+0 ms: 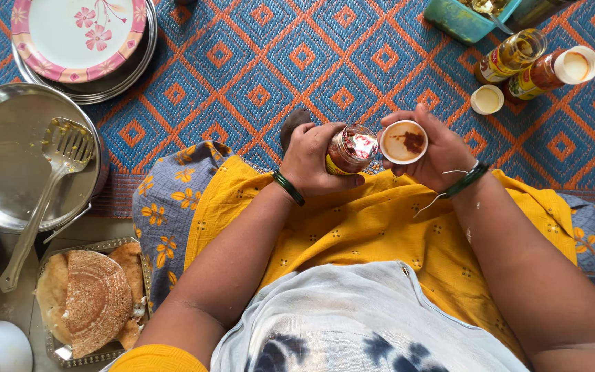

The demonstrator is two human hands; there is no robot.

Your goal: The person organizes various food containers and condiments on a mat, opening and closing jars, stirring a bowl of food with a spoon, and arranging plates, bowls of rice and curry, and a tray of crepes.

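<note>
The left hand (311, 160) is wrapped around a small clear glass jar of dark red pickle with a yellow label (350, 150), its fingers clamped on the lower body; the jar sits at the centre of the view, tilted with its mouth toward three o'clock, a torn foil seal still partly over it. The right hand (435, 155) holds the jar's round white lid (403, 142) just beside the mouth, smeared underside up, fingers closed around the rim. Glass of this kind is likely rigid, fairly weighty when full and breakable; oily residue could make it slippery, so the labelled waist looks the safest hold; the lid is light and best pinched at its edge. At one o'clock, on the blue and orange woven mat (297, 62), stand two more open bottles (538, 65).
</note>
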